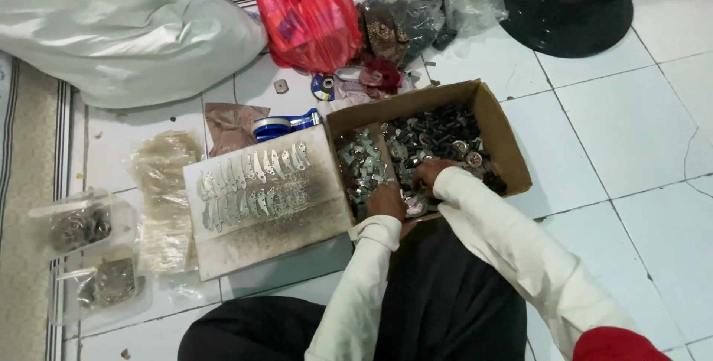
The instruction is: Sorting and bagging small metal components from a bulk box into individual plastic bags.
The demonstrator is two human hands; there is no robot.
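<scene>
left hand [388, 201]: we see it inside the cardboard box [499, 125], at the near edge, knuckles up, resting on the small metal parts [438, 142]. the fingers curl down into the pile; we cannot tell whether they pinch anything.
right hand [429, 173]: also in the box, just right of the left hand, fingertips bent into the dark parts. we cannot tell if anything is held; the fingers sit close together.
sleeves: both arms wear cream long sleeves; a red cuff shows at the bottom right.
small metal parts: we note two heaps in the box, paler silvery pieces on the left, darker pieces and round ones on the right.
cardboard box: open, on the white tiled floor [609, 145], right in front of our knees.
grey board [282, 205]: flat against the box's left side, carrying two rows of silver blade-shaped pieces [252, 171].
clear packets [160, 197]: a stack lies left of the board.
plastic tubs [85, 223]: two clear ones at far left, holding dark metal bits.
blue tape dispenser [286, 123]: behind the board.
red plastic bag [308, 12]: behind the box, beside clear bags of dark items [420, 12].
white sack [119, 27]: top left.
black round stand base [562, 4]: top right.
</scene>
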